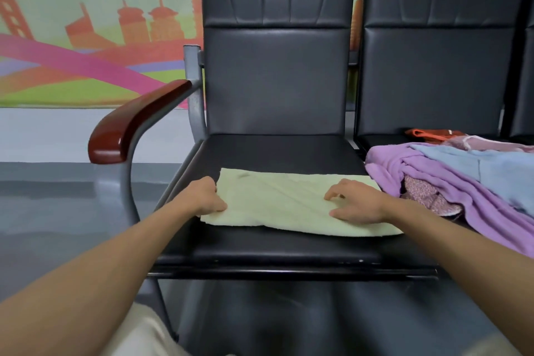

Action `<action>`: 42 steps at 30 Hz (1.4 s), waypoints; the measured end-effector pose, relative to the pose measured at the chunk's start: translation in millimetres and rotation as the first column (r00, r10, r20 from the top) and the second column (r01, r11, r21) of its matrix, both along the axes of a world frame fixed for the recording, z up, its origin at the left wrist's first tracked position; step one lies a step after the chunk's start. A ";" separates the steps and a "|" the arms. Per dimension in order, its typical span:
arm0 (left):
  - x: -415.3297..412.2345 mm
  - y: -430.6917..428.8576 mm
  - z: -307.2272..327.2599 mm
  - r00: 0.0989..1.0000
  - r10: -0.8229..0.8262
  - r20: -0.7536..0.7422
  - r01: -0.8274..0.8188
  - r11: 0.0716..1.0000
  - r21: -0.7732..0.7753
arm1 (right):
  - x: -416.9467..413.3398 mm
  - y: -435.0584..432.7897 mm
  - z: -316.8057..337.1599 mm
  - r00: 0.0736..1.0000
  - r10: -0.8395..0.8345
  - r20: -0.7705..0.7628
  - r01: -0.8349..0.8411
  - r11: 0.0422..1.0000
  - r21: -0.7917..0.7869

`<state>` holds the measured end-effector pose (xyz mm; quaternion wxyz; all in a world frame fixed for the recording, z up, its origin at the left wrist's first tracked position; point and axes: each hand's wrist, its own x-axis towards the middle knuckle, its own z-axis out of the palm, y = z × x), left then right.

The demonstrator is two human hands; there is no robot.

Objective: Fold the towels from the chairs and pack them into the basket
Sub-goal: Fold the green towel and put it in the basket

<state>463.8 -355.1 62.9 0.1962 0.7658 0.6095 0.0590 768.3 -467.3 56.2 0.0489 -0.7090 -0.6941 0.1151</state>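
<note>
Two hands are on the towel (289, 208): the left hand (206, 196) pinches its left edge, and the right hand (358, 205) presses down with bent fingertips, gripping nothing. If the left edge is pulled over too fast, the layers could slide askew, or the right end could snag the pile (450, 179) (just beside it). Pale yellow-green and faintly creased, the towel lies flat as a long strip on the seat (274, 150).

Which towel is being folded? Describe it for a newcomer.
Find the black chair with the red-brown armrest. On its seat lies a pale yellow-green towel under the left hand and right hand. It alone lies flat; the purple towel and blue towel are heaped on the next seat.
</note>
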 end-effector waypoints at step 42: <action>249.0 -104.0 22.5 0.862 -0.170 0.478 0.369 0.858 -0.359 | 98.6 -78.7 11.2 0.769 -0.313 -0.557 0.544 0.779 0.312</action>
